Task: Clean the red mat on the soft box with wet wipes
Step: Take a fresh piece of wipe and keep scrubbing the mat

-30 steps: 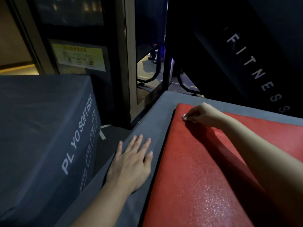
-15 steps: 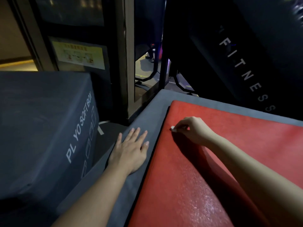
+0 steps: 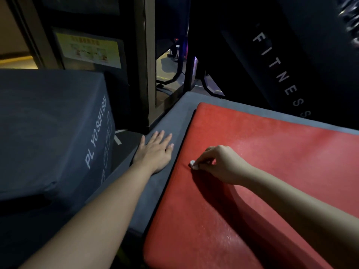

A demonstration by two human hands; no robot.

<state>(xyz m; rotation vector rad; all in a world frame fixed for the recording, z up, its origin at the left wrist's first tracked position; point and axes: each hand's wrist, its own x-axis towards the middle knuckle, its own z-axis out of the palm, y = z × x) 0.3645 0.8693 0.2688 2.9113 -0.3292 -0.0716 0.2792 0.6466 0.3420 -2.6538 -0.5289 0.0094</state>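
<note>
Pinching wet wipe [image 3: 192, 164] on red mat [image 3: 194, 233], left edge: right hand [image 3: 219, 164] | left hand [image 3: 153, 152] flat on soft box [image 3: 174, 121]

A grey plyo soft box [image 3: 48, 133] is sitting at left, a yellow notice [image 3: 89, 49] is hanging behind it, and a black pad [image 3: 281, 61] lettered FITNESS is leaning at right.

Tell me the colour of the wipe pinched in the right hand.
White; the wipe shows best in the head view, against the red mat.

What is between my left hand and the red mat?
Only a bare strip of the grey soft box, seen in the head view; the left hand lies flat on it, just off the red mat's edge.
</note>
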